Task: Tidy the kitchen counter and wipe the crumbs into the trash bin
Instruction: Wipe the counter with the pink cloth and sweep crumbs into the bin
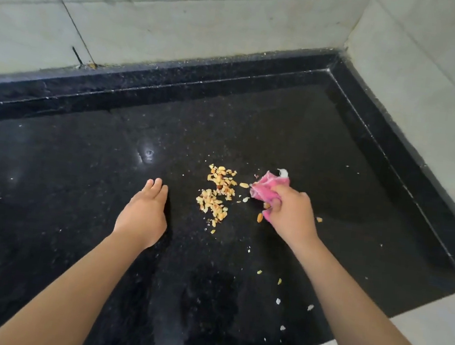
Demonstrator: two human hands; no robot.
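1. Fingers of the right hand [290, 216] curl around a crumpled pink cloth [268, 189], bunching it against the polished black granite counter [77, 183] right of the frame's centre; a white scrap of the cloth's corner pokes out at its upper edge.
2. Pale yellow crumbs [216, 196] lie heaped in a loose, two-lobed pile just left of the cloth, one flake almost touching the cloth's left edge and a few more tucked under the knuckles.
3. The right forearm comes in from the lower right corner, wrist bent so the knuckles face up and left.
4. The left hand [142, 216] lies flat, left of the pile, palm down on the counter, fingers straight and pressed together, holding nothing; its forearm enters from the lower left.
5. The crumbs are small, irregular, golden-tan flakes; stray bits, some whitish, dot the counter toward the lower right.
6. A raised black granite ledge [174, 81] borders the counter at the back and right, below pale tiled walls [182, 11].
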